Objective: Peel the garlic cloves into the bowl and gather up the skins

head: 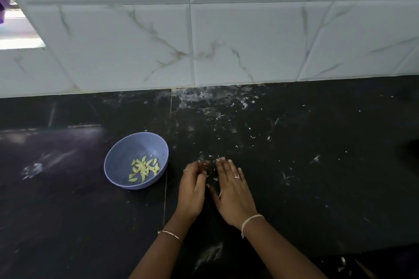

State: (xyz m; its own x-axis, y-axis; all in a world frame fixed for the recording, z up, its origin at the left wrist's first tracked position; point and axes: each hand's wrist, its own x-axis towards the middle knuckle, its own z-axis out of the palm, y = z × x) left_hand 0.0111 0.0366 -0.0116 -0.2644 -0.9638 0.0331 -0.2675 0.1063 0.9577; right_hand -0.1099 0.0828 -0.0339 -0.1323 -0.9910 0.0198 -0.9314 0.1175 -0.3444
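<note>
thin bracelet [170, 234] by the left hand [192, 190], pale thread band [251, 220] and ring [237, 176] on the right hand [234, 197]

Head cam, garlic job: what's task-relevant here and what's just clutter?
Job: bowl, peeled cloves, skin scraps between left hand and right hand.
Lying about: purple cloth at top left, tiled wall.

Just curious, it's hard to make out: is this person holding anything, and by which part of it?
Nothing is gripped. The left hand and right hand rest open on the counter, hemming skin flakes between them.
</note>
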